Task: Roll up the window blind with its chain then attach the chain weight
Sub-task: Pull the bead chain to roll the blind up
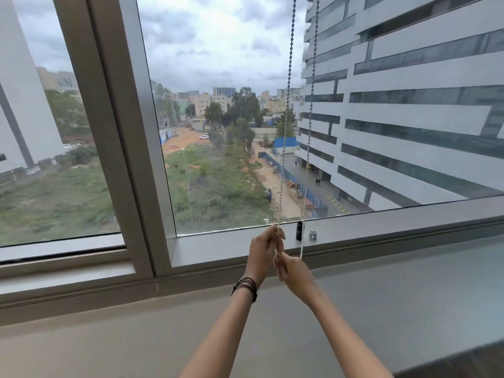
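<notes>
Both hands pinch the left strand of the chain before the window.

Left hand grips above, right hand just below at 5 o'clock, forearms reaching forward; a black weight and small cup stand on the sill.

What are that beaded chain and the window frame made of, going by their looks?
The bead chain looks like small round beads, grey to white; metal or plastic, I cannot tell which. The window frame looks like metal, likely aluminium, with a smooth matte grey coat and crisp straight edges. Both hands hold the chain.
</notes>
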`<state>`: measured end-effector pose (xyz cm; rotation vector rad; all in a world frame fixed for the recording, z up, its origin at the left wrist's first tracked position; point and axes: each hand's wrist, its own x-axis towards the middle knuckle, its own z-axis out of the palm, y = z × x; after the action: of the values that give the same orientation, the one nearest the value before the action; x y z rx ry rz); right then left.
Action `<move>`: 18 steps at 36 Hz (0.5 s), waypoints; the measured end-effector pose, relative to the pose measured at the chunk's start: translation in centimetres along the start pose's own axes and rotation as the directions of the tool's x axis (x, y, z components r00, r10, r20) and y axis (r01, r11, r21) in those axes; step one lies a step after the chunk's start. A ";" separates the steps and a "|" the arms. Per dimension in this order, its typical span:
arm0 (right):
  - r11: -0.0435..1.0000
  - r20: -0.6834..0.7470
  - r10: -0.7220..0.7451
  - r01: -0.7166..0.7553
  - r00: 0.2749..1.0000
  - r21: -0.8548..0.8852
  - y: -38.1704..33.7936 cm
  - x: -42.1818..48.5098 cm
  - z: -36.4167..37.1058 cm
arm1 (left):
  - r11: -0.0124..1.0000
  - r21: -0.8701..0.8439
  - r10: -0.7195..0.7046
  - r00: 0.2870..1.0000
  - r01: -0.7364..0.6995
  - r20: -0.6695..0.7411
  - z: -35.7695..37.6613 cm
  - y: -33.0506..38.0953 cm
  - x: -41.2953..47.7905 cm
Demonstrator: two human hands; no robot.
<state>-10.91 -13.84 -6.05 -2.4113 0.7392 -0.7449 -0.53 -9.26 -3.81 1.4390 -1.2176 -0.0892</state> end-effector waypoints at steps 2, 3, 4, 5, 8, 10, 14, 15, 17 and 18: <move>1.000 0.048 0.005 -0.006 0.999 0.029 -0.1 0.0 -0.3 | 1.000 0.010 -0.001 1.000 0.001 0.005 0.0 0.3 0.0; 0.998 0.073 0.002 -0.006 0.997 0.062 -0.1 0.0 -0.6 | 1.000 0.012 -0.003 1.000 0.003 0.005 0.0 0.4 0.1; 0.996 0.093 -0.003 -0.006 0.996 0.093 -0.1 0.0 -0.8 | 1.000 0.009 -0.003 1.000 0.003 0.001 -0.1 0.6 0.2; 0.993 0.107 -0.007 -0.006 0.994 0.114 -0.1 0.1 -1.2 | 1.000 0.007 0.000 1.000 0.000 -0.002 -0.2 0.8 0.2; 0.990 0.086 -0.034 0.022 0.996 0.141 -0.2 0.7 -2.5 | 1.000 0.028 0.001 1.000 -0.001 0.011 -0.5 0.9 0.5; 0.986 0.009 -0.039 0.037 0.999 0.162 -0.6 1.5 -3.8 | 0.999 0.032 -0.012 0.999 0.011 0.038 -0.8 1.0 0.8; 0.951 -0.196 -0.044 0.101 0.980 0.294 -3.1 3.8 -7.3 | 0.998 -0.029 -0.051 0.991 0.055 0.123 -1.3 1.5 1.4; 0.931 -0.233 -0.050 0.129 0.971 0.341 -4.0 4.3 -8.2 | 0.997 -0.040 -0.062 0.986 0.069 0.152 -1.4 1.7 1.6; 0.882 -0.284 -0.041 0.168 0.958 0.440 -6.0 5.5 -10.0 | 0.995 -0.059 -0.071 0.975 0.085 0.209 -1.7 2.0 1.9; 0.855 -0.299 -0.029 0.178 0.954 0.487 -7.0 6.1 -10.9 | 0.994 -0.068 -0.071 0.969 0.089 0.237 -1.8 2.2 2.0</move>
<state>-11.05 -15.85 8.10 -1.8891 0.4373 -1.1825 0.25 -8.87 -0.41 1.4385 -1.3314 -0.3679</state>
